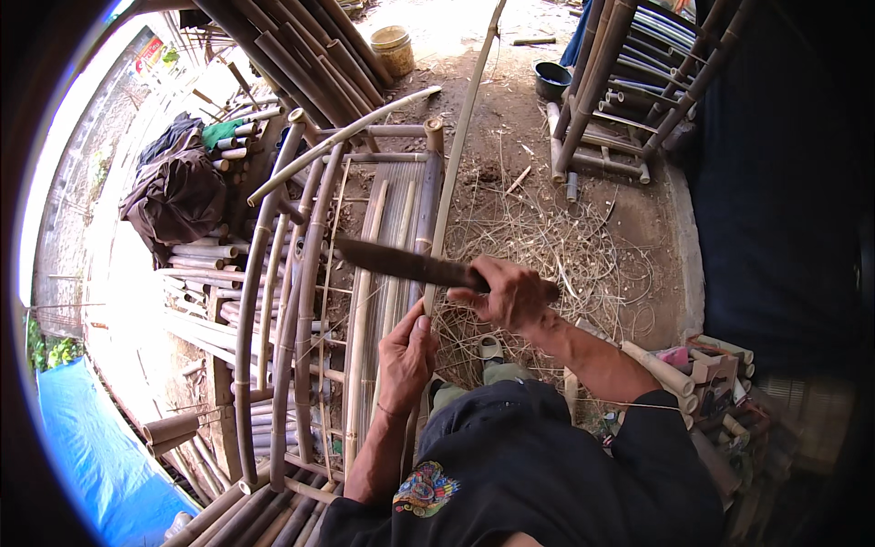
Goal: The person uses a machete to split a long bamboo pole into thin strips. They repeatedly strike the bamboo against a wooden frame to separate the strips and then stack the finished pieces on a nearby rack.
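Observation:
My right hand (512, 294) is wrapped round the handle of a machete (401, 263). Its dark, slightly blurred blade points left and lies across a long bamboo strip (461, 137); I cannot tell whether it touches the strip. Below the blade, my left hand (406, 360) pinches the near end of that strip between thumb and fingers. From there the strip runs away from me to the top of the view. Beside my left hand is a bamboo bench (425, 205) with a slatted seat, on which a few loose pale strips (390, 292) lie.
A pale bamboo piece (346, 144) rests across the bench's frame. Thin shavings (556, 246) litter the ground to the right. Another bamboo frame (592, 100) stands far right, near a black basin (551, 79). Bamboo poles (319, 59) lean at the back, beside a yellowish bucket (392, 50).

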{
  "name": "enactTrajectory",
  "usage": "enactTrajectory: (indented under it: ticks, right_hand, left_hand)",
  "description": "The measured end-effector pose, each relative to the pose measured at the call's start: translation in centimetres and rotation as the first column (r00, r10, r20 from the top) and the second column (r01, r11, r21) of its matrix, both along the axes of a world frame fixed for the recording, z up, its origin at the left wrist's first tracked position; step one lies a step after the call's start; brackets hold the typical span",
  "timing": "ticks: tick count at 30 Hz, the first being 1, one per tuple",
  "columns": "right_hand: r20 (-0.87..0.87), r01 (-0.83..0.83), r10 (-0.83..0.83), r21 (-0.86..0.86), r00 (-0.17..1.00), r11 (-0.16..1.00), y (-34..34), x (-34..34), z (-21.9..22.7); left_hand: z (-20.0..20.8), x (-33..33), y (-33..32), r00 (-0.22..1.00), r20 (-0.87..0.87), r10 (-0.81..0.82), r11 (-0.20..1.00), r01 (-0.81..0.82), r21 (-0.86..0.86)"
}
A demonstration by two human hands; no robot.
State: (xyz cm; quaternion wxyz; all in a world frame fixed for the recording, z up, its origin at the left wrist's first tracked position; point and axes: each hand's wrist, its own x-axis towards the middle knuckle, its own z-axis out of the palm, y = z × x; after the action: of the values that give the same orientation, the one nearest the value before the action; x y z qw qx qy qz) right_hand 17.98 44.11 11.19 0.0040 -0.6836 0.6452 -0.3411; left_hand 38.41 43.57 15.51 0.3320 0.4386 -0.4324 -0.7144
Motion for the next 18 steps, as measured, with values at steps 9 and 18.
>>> enactTrajectory:
  ticks: [9,18]
  right_hand:
    - [0.101,0.348,-0.384,0.262,0.918,0.9,-4.3,-13.9,1.6]
    - [0.105,0.541,-0.562,0.179,0.82,0.822,-4.6,-23.4,5.0]
  left_hand:
    - [-1.5,5.5,6.6,0.988,0.084,-0.129,0.991,0.126,0.037]
    - [-4.7,14.4,11.5,0.977,0.144,-0.156,0.988,0.154,0.027]
